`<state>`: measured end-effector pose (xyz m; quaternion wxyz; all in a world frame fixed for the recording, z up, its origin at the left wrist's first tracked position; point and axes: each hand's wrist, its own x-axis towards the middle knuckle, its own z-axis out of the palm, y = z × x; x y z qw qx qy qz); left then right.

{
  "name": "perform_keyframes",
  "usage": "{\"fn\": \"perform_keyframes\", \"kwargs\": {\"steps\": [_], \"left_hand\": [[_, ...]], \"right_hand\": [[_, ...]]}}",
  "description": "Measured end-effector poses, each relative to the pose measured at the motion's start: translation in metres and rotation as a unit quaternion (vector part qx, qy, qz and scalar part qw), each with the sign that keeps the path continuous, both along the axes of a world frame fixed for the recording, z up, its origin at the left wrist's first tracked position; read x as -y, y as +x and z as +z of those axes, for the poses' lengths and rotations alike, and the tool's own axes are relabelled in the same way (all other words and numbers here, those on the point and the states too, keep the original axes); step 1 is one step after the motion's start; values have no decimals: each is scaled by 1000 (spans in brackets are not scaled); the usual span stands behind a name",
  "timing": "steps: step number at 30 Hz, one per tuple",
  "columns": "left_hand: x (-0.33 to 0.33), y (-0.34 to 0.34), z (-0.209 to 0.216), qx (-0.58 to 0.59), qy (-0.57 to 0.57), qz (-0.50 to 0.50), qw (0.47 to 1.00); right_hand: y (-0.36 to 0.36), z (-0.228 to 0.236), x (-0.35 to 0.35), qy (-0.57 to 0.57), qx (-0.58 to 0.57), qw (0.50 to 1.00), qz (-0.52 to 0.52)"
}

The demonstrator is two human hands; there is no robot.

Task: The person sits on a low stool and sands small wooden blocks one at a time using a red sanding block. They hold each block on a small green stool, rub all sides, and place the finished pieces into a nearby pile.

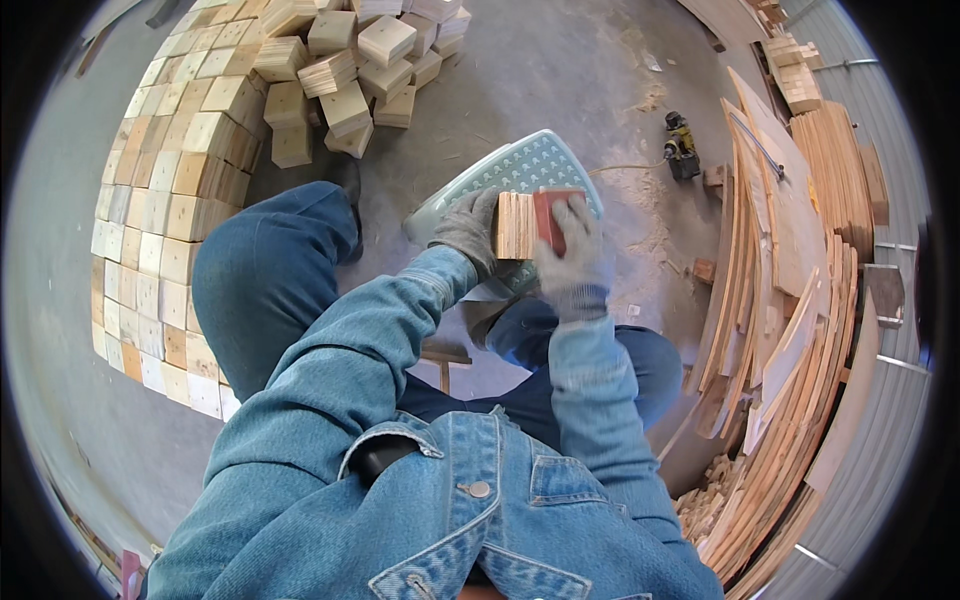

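Observation:
In a grey glove, my left hand (468,232) is closed around the left side of a layered plywood block (515,227), whose striped edge faces up. My right hand (574,250), gloved too, grips a red-brown sanding block (556,205) that sits against the block's right end. Both are held over a pale blue plastic stool (510,165) with a patterned top, between my knees. The glove fingers partly cover both pieces, and the underside of the plywood block is hidden.
Stacked wooden blocks (165,230) form a wall on the left. A loose heap of blocks (345,70) lies ahead of it. A yellow and black power tool (681,147) rests on the dusty floor. Plywood sheets and strips (790,390) lean along the right.

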<state>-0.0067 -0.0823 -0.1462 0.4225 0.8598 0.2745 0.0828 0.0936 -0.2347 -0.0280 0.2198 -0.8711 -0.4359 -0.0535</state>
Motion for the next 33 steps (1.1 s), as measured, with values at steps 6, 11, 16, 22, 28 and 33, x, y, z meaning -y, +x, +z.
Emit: {"fn": "perform_keyframes", "kwargs": {"steps": [6,11,16,22,28,33], "left_hand": [[1,8,27,-103,43,-56,992],[-4,0,-14,-12,29,-22,999],[1,5,-14,11,2,-22,1000],[-1,6,-17,6,14,-19,1000],[-1,4,33,-57,-15,-38,997],[-3,5,5,-9,11,-26,1000]], "right_hand": [[52,-9,-41,-11,-75,996,-36],[-9,-7,15,28,-80,996,-21],[-58,2,70,-18,-84,996,-25],[-25,-6,33,45,-73,996,-16],[47,-14,-34,-14,-16,999,-33],[20,-13,-18,-3,37,999,-16]]}}
